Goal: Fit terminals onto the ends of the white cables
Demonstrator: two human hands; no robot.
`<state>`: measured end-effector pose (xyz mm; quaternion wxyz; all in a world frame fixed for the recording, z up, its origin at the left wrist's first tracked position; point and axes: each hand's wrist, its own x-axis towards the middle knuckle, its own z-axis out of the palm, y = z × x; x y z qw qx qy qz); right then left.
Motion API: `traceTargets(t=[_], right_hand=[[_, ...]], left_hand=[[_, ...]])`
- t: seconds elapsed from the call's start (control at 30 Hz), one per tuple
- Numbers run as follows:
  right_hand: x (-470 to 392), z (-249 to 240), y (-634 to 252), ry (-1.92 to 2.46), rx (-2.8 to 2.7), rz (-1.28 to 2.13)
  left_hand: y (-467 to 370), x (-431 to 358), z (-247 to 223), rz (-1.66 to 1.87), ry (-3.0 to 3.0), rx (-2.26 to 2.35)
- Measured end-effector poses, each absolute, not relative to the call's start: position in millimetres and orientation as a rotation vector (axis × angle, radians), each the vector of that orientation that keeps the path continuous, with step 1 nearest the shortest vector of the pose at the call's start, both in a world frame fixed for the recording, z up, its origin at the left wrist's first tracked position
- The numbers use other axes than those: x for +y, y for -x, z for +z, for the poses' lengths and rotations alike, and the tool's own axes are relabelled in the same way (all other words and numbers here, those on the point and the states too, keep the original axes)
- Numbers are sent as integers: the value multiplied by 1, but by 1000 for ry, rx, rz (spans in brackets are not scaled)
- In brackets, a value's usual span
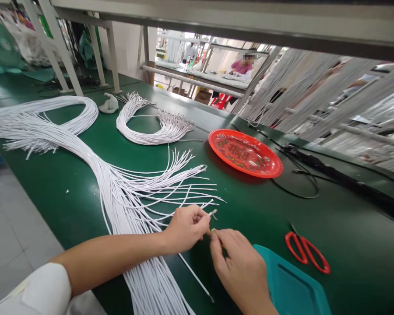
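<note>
My left hand (188, 225) is closed in a pinch on a white cable (212, 212), whose end pokes out past the fingertips. Just to its right, my right hand (238, 262) pinches something small with a yellowish bit (213, 230) showing; the fingers hide most of it. The two hands' fingertips almost meet. Under my left forearm lies a big bundle of white cables (114, 197), its loose ends fanned out toward the red tray. One single cable (197, 278) lies apart below my hands.
A red patterned tray (213, 146) lies beyond my hands. Red-handled scissors (307, 249) and a teal tray (302, 280) are at right. Farther back lie a curved cable bundle (141, 138), a crumpled whitish cloth (109, 103) and black cords (341, 177). A person (242, 65) sits in the background.
</note>
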<state>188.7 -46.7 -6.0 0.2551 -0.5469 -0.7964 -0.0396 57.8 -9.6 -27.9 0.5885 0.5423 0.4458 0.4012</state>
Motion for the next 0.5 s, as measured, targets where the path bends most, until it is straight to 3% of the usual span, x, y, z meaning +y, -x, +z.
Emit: traceTargets(t=[0.2, 0.5], right_hand=[[-50, 4, -198, 1848, -1660, 267], [-37, 0, -191, 1830, -1581, 440]], left_hand=[[-57, -9, -23, 883, -1243, 995], [-58, -11, -27, 871, -1279, 998]])
